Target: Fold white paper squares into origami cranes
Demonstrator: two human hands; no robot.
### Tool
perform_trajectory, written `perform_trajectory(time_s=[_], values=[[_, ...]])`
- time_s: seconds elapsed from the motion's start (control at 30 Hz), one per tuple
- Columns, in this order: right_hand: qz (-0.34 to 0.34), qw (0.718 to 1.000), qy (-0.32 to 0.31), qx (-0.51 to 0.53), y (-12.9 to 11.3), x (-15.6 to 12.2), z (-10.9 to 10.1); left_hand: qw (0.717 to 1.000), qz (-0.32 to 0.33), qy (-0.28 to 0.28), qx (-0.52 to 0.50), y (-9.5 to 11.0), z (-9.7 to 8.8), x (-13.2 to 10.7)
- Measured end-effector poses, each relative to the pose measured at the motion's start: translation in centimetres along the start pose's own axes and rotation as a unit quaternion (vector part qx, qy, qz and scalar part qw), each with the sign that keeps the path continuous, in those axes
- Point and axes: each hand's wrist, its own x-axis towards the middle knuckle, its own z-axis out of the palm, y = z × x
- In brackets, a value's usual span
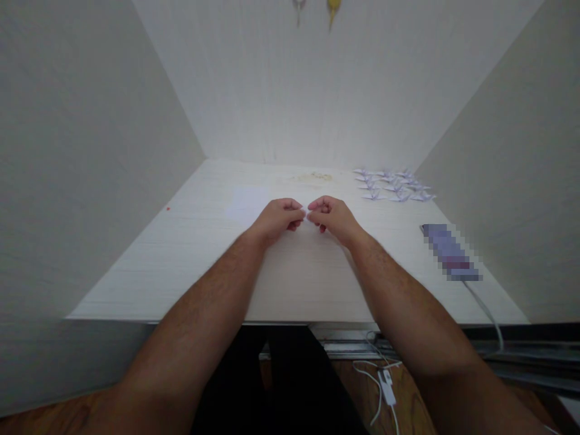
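Over the middle of the white table, my left hand (pixel 284 215) and my right hand (pixel 330 216) face each other with fingertips nearly meeting. Both are closed in a pinch on a small piece of white paper (pixel 305 213), of which only a sliver shows between the fingers. How it is folded cannot be made out. Just left of my left hand lies pale white paper (pixel 244 202), flat on the tabletop. Several folded paper cranes (pixel 393 185) stand in rows at the back right, beyond my right hand.
Walls enclose the table (pixel 190 266) at the left, back and right. A blurred-out flat device (pixel 451 251) lies at the right with a cable (pixel 484 311) running off the front edge. A white power strip (pixel 386 386) rests on the wooden floor below.
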Motion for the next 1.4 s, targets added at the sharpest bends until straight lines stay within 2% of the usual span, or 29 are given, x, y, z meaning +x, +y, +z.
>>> perform_trajectory(time_s=[0.07, 0.13, 0.2, 0.27, 0.33, 0.53, 0.63, 0.83, 0.97, 1.2, 1.4], values=[[-0.007, 0.999, 0.016, -0.030, -0.1, -0.1, 0.1, 0.996, 0.000, 0.040, -0.079, 0.3, 0.3, 0.0], [-0.047, 0.997, 0.020, -0.053, -0.3, -0.2, 0.4, 0.991, 0.003, 0.043, -0.127, 0.5, 0.7, -0.1], [-0.090, 0.992, 0.067, -0.061, -0.6, -0.3, 0.6, 0.990, 0.018, 0.040, -0.138, 0.6, 0.9, -0.2], [-0.127, 0.982, 0.117, -0.070, -0.7, -0.4, 0.8, 0.992, 0.023, 0.026, -0.119, 0.6, 1.0, -0.3], [-0.150, 0.976, 0.141, -0.072, -0.8, -0.5, 1.0, 0.994, 0.035, 0.021, -0.101, 0.4, 0.9, -0.2], [-0.180, 0.969, 0.143, -0.096, -0.7, -0.5, 1.1, 0.986, 0.152, 0.062, -0.002, -0.3, 0.2, 0.2], [-0.181, 0.968, 0.147, -0.093, -0.6, -0.5, 1.2, 0.983, 0.166, 0.079, 0.020, -0.6, 0.2, 0.3], [-0.175, 0.972, 0.144, -0.055, -0.9, -0.6, 1.4, 0.986, 0.102, 0.070, -0.112, -0.6, 0.8, 0.2], [-0.179, 0.975, 0.129, -0.039, -1.0, -0.7, 1.4, 0.979, 0.028, 0.005, -0.200, -0.1, 0.7, -0.2], [-0.202, 0.968, 0.151, 0.012, -1.0, -0.5, 1.4, 0.971, -0.019, -0.079, -0.226, 0.1, 0.3, -0.5], [-0.215, 0.969, 0.123, -0.015, -1.3, -0.7, 1.2, 0.973, -0.030, -0.073, -0.219, 0.1, 0.4, -0.5]])
